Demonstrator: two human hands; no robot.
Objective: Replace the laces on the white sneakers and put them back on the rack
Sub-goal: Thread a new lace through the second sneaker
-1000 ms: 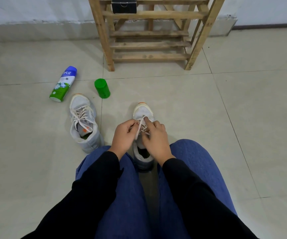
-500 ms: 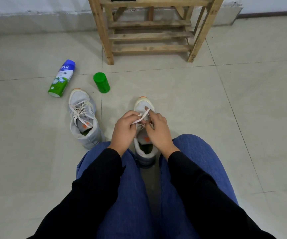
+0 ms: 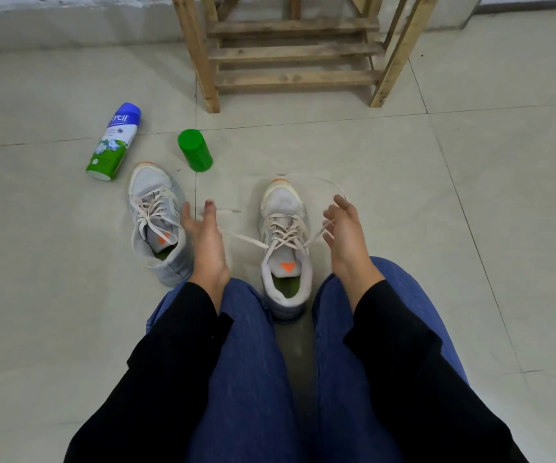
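1. Curled round one end of the lace (image 3: 246, 240) with the fingers (image 3: 331, 215) of the right hand (image 3: 345, 233), drawing it out rightward, slack looping over the knuckles.
2. Carrying the other end out toward the left hand (image 3: 203, 235), fingers fairly straight and apart; cannot tell whether pinching the lace or only letting it cross the palm.
3. Pull both ends outward evenly, keeping the crossings flat on the sneaker (image 3: 285, 228) standing between the knees, toe away.
4. Match the tension on the second sneaker (image 3: 156, 225), laced, just beside the left hand.
5. Then lift both onto the wooden rack (image 3: 296, 51) straight ahead.
6. Pale tiled floor (image 3: 403, 195) all round, with a spray can (image 3: 113, 142) on its side and a green cap (image 3: 194, 150) near the second sneaker's toe; grey wall (image 3: 69, 15) behind.
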